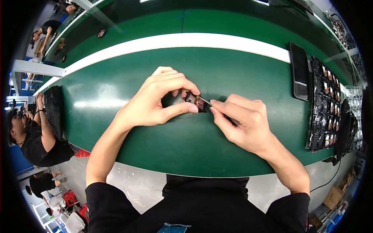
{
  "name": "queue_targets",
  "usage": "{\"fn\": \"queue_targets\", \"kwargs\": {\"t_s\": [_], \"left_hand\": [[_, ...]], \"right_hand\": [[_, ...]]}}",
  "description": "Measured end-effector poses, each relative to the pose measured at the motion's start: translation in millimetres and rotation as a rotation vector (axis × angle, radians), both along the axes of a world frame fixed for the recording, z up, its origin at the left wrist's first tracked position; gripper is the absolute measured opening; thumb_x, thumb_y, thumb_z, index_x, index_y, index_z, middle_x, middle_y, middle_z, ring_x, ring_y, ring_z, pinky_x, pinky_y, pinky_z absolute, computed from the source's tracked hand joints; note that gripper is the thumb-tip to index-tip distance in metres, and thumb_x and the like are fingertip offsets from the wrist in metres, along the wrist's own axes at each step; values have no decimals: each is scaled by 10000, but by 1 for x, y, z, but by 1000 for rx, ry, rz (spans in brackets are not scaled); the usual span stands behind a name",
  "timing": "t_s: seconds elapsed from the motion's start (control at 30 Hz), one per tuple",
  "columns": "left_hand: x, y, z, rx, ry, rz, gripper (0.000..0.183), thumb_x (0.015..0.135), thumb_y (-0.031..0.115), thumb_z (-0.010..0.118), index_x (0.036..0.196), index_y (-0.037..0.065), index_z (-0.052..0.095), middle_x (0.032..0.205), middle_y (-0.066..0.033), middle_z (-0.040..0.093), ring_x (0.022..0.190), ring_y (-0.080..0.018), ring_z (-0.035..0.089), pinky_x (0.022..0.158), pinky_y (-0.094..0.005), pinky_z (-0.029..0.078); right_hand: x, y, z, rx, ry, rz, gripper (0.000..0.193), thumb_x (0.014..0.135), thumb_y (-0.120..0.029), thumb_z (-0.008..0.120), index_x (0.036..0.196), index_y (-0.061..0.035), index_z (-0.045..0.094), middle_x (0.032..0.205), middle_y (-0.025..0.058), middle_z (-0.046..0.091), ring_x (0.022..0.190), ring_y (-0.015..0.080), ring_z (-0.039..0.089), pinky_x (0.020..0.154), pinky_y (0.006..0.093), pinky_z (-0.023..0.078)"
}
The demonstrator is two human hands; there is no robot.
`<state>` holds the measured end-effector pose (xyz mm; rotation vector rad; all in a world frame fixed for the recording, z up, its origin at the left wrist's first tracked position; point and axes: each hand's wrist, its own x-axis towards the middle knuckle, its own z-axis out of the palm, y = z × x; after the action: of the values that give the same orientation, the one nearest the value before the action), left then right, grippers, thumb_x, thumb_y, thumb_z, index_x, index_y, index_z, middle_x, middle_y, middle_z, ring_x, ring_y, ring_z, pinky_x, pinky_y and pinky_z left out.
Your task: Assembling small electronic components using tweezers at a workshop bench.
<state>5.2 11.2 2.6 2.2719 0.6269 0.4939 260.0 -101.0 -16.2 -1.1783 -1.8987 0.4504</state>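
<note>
Between the thumb and fingers of my left hand (pixel 157 97) is a small black electronic module (pixel 197 102), with a reddish circuit part and gold-coloured bits inside its frame. It is tilted and held just over the green tabletop (pixel 167 147). My right hand (pixel 244 120) is closed around slim tweezers (pixel 232 119), silver toward the tip and dark toward the back end. The tip meets the module's right side, near my left index fingertip. What exactly the tip touches is too small to tell.
At the right lie a black phone-like device (pixel 298 72) and a black tray (pixel 325 108) of several small parts, with dark cable (pixel 345 130) beside it. A white rail (pixel 186 40) crosses behind the work area. At the left, a co-worker (pixel 37 136) sits near a black bag-like item (pixel 54 110).
</note>
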Motion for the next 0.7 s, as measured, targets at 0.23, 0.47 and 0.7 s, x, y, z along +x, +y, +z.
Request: {"fn": "queue_targets", "kwargs": {"t_s": [0.23, 0.47, 0.7], "left_hand": [[1, 5, 1, -4, -5, -16, 358, 809, 210, 960, 1121, 86, 833, 922, -15, 731, 820, -187, 591, 1019, -378, 441], [-6, 3, 2, 71, -46, -32, 473, 875, 270, 963, 1279, 108, 779, 907, 25, 691, 837, -167, 618, 1015, -367, 443], [-2, -2, -7, 144, -35, -113, 468, 945, 378, 903, 1272, 84, 744, 946, -14, 665, 943, -216, 657, 1076, -412, 442]], "right_hand": [[6, 2, 5, -17, -1, 10, 83, 880, 27, 836, 954, -4, 814, 725, 61, 581, 523, 219, 579, 452, 377, 425], [5, 7, 18, -97, 143, -92, 146, 933, 34, 844, 1076, 10, 831, 765, 59, 646, 550, 114, 533, 501, 299, 408], [-2, -6, 12, -235, 214, -89, 146, 992, 12, 789, 1127, 29, 733, 872, 85, 650, 645, 132, 552, 562, 291, 420]]}}
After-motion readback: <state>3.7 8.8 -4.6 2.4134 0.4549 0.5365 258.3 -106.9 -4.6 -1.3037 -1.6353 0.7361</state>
